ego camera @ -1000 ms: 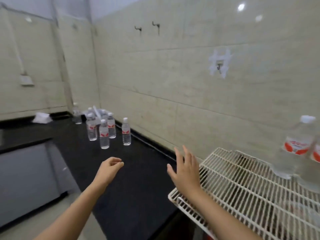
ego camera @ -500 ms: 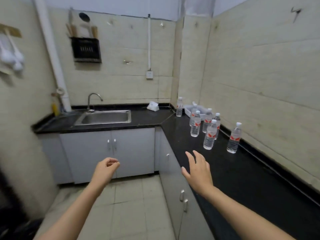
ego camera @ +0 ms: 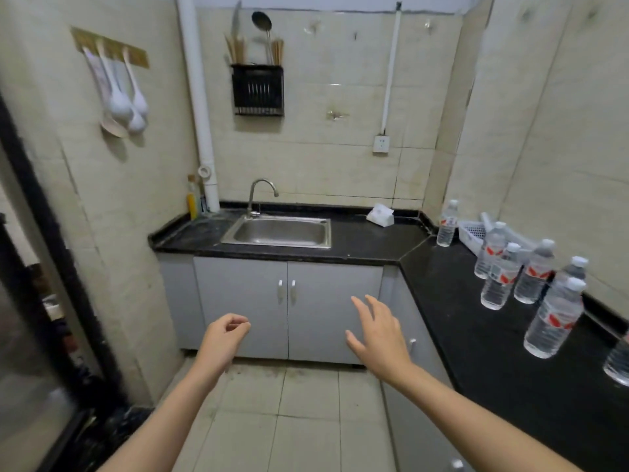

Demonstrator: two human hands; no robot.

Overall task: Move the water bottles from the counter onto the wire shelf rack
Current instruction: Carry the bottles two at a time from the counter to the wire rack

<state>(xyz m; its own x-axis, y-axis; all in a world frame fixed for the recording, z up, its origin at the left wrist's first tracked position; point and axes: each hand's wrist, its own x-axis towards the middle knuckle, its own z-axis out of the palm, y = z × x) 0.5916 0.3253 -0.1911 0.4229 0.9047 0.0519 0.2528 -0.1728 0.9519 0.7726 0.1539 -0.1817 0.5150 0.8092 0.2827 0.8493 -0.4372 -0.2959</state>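
Several clear water bottles with red labels stand on the black counter [ego camera: 459,328] at the right. The nearest full one [ego camera: 553,318] is at the right edge, with a cluster [ego camera: 500,277] behind it and a single bottle [ego camera: 447,223] by the corner. Another bottle [ego camera: 619,362] is cut off at the frame's right edge. My left hand [ego camera: 223,338] hangs in front of the cabinets, fingers loosely curled, holding nothing. My right hand [ego camera: 377,332] is spread with straight fingers, empty, left of the counter edge. The wire shelf rack is out of view.
A steel sink [ego camera: 279,231] with a tap sits in the back counter. A white tissue pack [ego camera: 380,215] lies near the corner and a white basket [ego camera: 473,233] stands behind the bottles. Grey cabinet doors [ego camera: 286,301] are below. A dark door frame [ego camera: 51,267] runs along the left.
The view has swung left, from the wire rack and wall to the sink corner. The rack has left the frame. Both hands stay empty and hold the same poses.
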